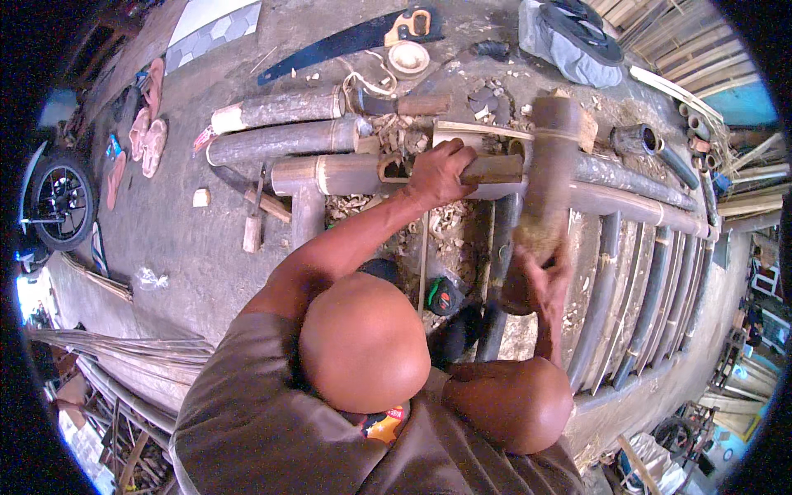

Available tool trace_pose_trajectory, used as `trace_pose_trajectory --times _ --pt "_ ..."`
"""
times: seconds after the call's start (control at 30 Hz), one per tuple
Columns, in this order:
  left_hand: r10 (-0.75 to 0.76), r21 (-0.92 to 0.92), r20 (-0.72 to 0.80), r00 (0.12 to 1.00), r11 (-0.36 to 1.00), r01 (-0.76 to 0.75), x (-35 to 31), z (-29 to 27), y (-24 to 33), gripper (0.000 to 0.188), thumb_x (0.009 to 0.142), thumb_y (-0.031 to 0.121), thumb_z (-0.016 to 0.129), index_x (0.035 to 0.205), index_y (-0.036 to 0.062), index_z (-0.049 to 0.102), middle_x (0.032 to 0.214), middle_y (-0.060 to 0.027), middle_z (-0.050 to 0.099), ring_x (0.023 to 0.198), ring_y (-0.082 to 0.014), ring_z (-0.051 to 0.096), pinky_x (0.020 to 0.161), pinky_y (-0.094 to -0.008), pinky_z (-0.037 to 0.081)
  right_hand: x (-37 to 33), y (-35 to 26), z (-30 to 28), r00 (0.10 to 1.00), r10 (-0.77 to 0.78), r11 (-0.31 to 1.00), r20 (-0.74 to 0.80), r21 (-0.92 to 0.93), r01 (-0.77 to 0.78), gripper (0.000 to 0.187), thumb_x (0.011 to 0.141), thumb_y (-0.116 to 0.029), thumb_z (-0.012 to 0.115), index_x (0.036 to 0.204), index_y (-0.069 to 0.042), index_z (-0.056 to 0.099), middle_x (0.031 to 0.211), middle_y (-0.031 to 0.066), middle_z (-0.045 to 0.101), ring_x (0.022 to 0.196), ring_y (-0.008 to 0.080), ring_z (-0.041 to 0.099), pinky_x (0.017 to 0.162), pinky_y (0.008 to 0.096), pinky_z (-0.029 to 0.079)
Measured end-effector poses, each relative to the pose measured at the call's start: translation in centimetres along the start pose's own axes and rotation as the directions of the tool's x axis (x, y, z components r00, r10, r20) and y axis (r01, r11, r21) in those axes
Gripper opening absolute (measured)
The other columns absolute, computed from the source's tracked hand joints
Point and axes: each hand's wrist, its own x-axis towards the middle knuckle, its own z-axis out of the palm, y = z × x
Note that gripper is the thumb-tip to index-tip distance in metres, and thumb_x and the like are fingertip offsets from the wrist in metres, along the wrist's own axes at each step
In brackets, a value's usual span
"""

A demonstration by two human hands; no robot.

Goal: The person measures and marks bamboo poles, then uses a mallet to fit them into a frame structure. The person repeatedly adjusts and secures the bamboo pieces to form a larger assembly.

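Note:
My left hand [444, 173] is closed around a chisel with a thick brown handle [495, 169]. The handle sticks out to the right, and its other end lies hidden beyond my fingers, beside a notch cut in a thick bamboo pole [351, 175]. To the right, my right hand [544, 276] grips the lower part of a heavy wooden mallet [551, 157], smeared by motion. The mallet's upper part stands just right of the chisel handle. Beneath both hands, the pole forms the top of a ladder-like bamboo frame [639, 208].
Two cut bamboo lengths [280, 142] lie beyond the pole. A handsaw [346, 41], a small bowl [408, 58] and a grey bag [573, 49] are farther back. Wood chips [445, 227] litter the ground. Sandals [148, 140] and a wheel [58, 202] are left. A wooden-handled knife [254, 223] lies nearer.

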Motion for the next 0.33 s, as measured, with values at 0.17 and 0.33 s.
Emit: trace_pose_trajectory --times 0.17,0.33 --pt "-0.039 0.019 0.129 0.991 0.999 0.037 -0.2 0.8 -0.5 0.052 0.065 0.032 0.084 0.109 0.0132 0.065 0.109 -0.0096 0.062 0.101 -0.0337 0.065 0.08 -0.0477 0.057 0.6 -0.3 1.1 0.996 -0.049 0.999 -0.081 -0.027 0.046 0.061 0.084 -0.019 0.08 0.134 0.001 0.051 0.113 0.0128 0.069 0.1 0.0209 0.067 0.084 0.0362 0.057" --pt "-0.082 0.069 0.124 0.989 0.995 0.073 0.0 -0.1 -0.2 0.058 0.066 0.035 0.085 0.116 0.0116 0.065 0.124 -0.0103 0.062 0.112 -0.0343 0.063 0.088 -0.0473 0.056 0.0 -1.9 0.6 0.982 0.146 0.959 -0.121 0.26 -0.11 0.078 0.088 -0.017 0.075 0.154 -0.004 0.036 0.127 0.0134 0.064 0.109 0.0228 0.063 0.098 0.0368 0.051"
